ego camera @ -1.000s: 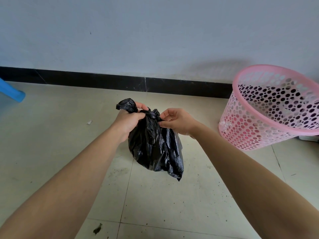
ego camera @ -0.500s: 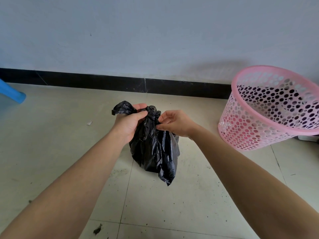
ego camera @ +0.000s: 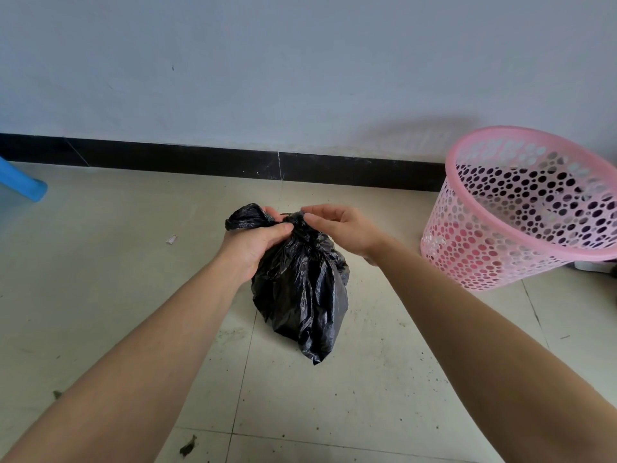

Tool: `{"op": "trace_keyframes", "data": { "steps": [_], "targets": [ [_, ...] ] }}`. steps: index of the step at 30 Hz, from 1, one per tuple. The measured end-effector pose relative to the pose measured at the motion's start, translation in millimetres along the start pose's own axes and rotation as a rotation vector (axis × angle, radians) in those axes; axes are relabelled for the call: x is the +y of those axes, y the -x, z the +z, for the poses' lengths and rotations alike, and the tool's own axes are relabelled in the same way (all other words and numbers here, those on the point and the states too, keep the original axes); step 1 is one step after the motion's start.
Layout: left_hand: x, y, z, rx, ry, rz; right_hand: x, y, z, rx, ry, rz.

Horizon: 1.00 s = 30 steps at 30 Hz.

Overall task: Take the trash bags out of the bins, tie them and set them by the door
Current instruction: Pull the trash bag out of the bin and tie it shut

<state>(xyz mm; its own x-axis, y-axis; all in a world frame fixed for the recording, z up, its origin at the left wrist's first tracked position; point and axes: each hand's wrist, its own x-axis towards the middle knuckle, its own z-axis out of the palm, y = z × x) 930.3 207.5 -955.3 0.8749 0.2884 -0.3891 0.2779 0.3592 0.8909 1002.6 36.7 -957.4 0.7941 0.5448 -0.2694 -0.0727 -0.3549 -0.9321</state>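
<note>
I am gripping the gathered neck of the black trash bag (ego camera: 300, 295) in my left hand (ego camera: 253, 243), fingers curled round it, while my right hand (ego camera: 345, 232) is pinching the knot (ego camera: 298, 224), the bag hanging low over the floor tiles (ego camera: 100, 262); tugging unevenly, I am risking a slipped knot or torn plastic, I judge. The bag is hiding its contents, and beyond, the pink bin (ego camera: 467, 259) is showing no liner.

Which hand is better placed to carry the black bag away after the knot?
Probably the left hand: it grips the black bag by its neck, while the right hand only pinches the knot.
</note>
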Motion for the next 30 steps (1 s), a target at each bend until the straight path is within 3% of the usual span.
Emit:
{"op": "trace_keyframes", "data": {
  "steps": [3, 7, 9, 12, 14, 16, 18, 23, 27, 30],
  "targets": [
    [-0.4, -3.3, -2.6, -0.016, -0.043, 0.016, -1.9, 1.0, 0.8, 0.016, 0.075, -0.043],
    [4.3, -6.4, -2.8, 0.027, -0.026, 0.020, -2.2, -3.7, -2.6, 0.178, 0.317, -0.173],
    [4.3, -9.4, -3.2, 0.062, -0.048, 0.059, -0.4, -5.3, -2.8, 0.280, 0.543, -0.313],
    [-1.2, -13.2, -16.8, 0.073, -0.262, 0.102, 20.3, 0.9, -11.7, 0.370, 1.076, -0.541],
    [-11.3, -15.4, -30.9, 0.073, -0.372, 0.089, 45.0, 7.8, -19.8, 0.384, 1.327, -0.577],
    [-20.6, -13.8, -37.9, 0.092, -0.420, 0.061, 63.9, 13.1, -22.0, 0.387, 1.406, -0.524],
    [-26.5, -13.1, -36.5, 0.109, -0.423, 0.065, 69.8, 14.3, -19.8, 0.355, 1.304, -0.423],
    [-30.6, -18.5, -34.9, 0.181, -0.481, 0.069, 74.4, 12.4, -11.1, 0.329, 0.703, 0.001],
    [-51.3, -22.7, -41.3, 0.124, -0.452, -0.175, 79.0, 12.3, 9.6, 0.230, 0.280, 0.317],
    [-70.7, -22.9, -36.2, 0.088, -0.422, -0.224, 88.7, 8.1, 19.1, 0.189, 0.093, 0.385]
  ]
}}
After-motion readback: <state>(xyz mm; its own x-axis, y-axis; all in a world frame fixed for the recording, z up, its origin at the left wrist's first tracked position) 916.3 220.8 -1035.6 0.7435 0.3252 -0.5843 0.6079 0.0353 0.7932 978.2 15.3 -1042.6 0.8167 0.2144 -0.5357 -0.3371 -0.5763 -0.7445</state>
